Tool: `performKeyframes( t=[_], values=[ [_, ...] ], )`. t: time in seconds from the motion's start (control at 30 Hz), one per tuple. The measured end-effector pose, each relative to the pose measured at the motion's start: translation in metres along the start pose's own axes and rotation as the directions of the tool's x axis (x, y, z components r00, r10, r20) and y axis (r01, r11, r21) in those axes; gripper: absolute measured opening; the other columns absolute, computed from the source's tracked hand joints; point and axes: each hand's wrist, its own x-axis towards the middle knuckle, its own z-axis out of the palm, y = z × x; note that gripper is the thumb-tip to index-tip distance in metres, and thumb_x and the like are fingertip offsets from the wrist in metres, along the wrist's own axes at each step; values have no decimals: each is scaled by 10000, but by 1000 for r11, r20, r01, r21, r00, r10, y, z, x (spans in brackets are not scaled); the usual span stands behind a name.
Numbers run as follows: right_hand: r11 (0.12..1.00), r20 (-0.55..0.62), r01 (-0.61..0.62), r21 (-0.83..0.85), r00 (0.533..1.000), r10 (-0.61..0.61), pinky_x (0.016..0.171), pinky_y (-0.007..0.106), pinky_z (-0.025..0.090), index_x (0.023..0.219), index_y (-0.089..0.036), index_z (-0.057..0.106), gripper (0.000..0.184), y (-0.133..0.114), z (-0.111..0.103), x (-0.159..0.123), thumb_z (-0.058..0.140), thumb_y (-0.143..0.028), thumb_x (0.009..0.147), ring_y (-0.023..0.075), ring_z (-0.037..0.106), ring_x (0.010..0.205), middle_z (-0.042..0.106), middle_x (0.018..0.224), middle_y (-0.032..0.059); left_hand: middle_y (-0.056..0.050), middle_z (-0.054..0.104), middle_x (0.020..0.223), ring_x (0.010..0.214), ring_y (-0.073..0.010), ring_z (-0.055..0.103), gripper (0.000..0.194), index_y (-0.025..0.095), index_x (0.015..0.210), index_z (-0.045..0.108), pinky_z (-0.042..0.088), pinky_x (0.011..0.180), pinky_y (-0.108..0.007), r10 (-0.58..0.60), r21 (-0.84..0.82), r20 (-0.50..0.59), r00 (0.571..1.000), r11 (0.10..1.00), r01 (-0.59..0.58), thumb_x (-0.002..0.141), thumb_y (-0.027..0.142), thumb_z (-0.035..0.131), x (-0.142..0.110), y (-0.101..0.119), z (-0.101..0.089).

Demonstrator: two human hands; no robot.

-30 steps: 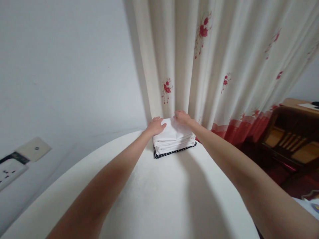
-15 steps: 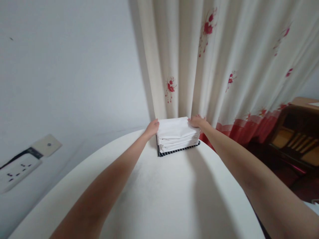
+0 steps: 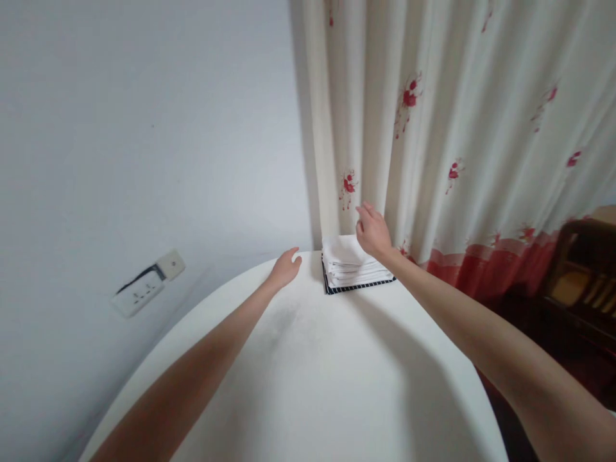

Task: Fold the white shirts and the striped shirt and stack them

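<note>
A neat stack of folded white cloth [image 3: 349, 264] lies at the far edge of the round white table [image 3: 312, 378]. Under it shows the edge of a black-and-white striped cloth [image 3: 360, 287]. My left hand [image 3: 285, 268] is held just left of the stack, apart from it, with thumb and fingers spread and nothing in them. Over the stack's right side my right hand [image 3: 373, 232] is lifted, its fingers loosely bent and apart, holding nothing. It hides the right rear corner of the white cloth.
A cream curtain [image 3: 375, 128] with red flowers and a red hem hangs right behind the table. On the left, the wall carries a power socket [image 3: 139, 293] beside a small switch plate [image 3: 171, 264]. A wooden chair [image 3: 584, 269] stands at the right.
Both hands have let go of the white cloth stack. My left hand has drawn away to the left, and my right hand has risen above it. The view has shifted slightly.
</note>
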Motion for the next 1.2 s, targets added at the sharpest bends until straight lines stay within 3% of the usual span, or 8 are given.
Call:
performKeyframes(
  t=[0.13, 0.3, 0.47, 0.67, 0.87, 1.2],
  values=[
    [981, 35, 141, 135, 989, -147, 1202, 474, 276, 1409, -130, 535, 498, -54, -3, -41, 411, -167, 929, 244, 336, 1467, 444, 1545, 144, -155, 534, 1472, 1416, -252, 444, 464, 80, 1367, 568, 279, 1214, -360, 74, 80, 44, 996, 994, -78, 936, 235, 496, -46, 7, -13],
    [967, 212, 162, 198, 956, -204, 1203, 469, 269, 1451, -132, 499, 506, -99, 0, -107, 409, -217, 961, 244, 300, 1488, 433, 1557, 137, -163, 446, 1541, 1479, -264, 335, 520, 82, 1442, 483, 252, 1219, -405, 162, 243, 116, 980, 952, -186, 975, 309, 450, -111, 15, -13],
    [975, 425, 121, 186, 885, -191, 1199, 475, 255, 1491, -114, 450, 542, -115, 5, -175, 405, -317, 990, 270, 279, 1497, 381, 1587, 154, -155, 395, 1574, 1486, -301, 310, 558, 98, 1483, 432, 274, 1203, -479, 137, 355, 217, 967, 911, -209, 991, 362, 429, -177, 12, -5],
    [994, 633, 39, 103, 768, -96, 1164, 536, 262, 1482, -161, 455, 520, -120, 14, -239, 387, -342, 999, 313, 277, 1491, 333, 1608, 171, -127, 405, 1575, 1477, -291, 331, 521, 148, 1486, 439, 277, 1198, -511, 78, 394, 276, 958, 900, -187, 991, 303, 392, -238, -1, 25],
    [995, 697, 65, 79, 710, -102, 1165, 556, 219, 1462, -168, 472, 506, -127, 12, -262, 381, -356, 1001, 322, 299, 1478, 360, 1588, 188, -125, 405, 1575, 1471, -303, 342, 501, 176, 1477, 465, 283, 1192, -528, 124, 358, 288, 949, 906, -227, 1002, 297, 366, -259, -2, 35],
    [992, 676, 82, 98, 726, -127, 1162, 529, 219, 1443, -166, 489, 487, -127, 7, -264, 391, -334, 997, 296, 319, 1464, 385, 1571, 186, -109, 404, 1579, 1467, -290, 354, 484, 198, 1469, 477, 284, 1196, -493, 141, 358, 328, 934, 896, -261, 1013, 327, 378, -253, -4, 28]
  ],
)
